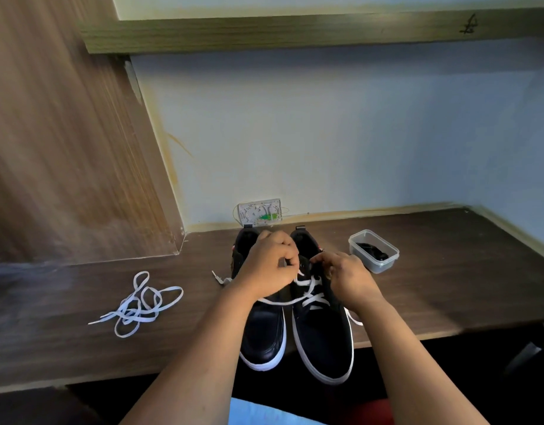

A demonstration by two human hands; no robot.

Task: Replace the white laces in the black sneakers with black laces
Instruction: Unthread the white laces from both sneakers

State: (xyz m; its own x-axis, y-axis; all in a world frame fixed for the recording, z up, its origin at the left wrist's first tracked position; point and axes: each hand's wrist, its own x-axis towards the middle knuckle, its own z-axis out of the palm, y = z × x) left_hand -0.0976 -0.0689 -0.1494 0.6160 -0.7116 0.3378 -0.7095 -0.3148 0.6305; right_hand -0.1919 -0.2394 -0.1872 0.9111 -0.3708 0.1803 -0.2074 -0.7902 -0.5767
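Left sneaker [266, 326] unlaced, its white lace [142, 305] loose on table [448, 286]. Both hands, left hand [272, 266] and right hand [346, 276], pinch the right sneaker's [324, 342] lace (half out). Black laces [373, 252] wait in tub [374, 251].

Dark wooden desk [448, 286], white wall box [260, 212], wooden shelf [295, 33]

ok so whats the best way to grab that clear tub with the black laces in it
Grip the clear plastic tub from above, fingers across its two long walls just under the rim. It stands upright and lidless on the desk, to the right of the right sneaker, so its top and sides look free. Its right hand side is nearest. Probably keep it level; the black laces lie loose inside.
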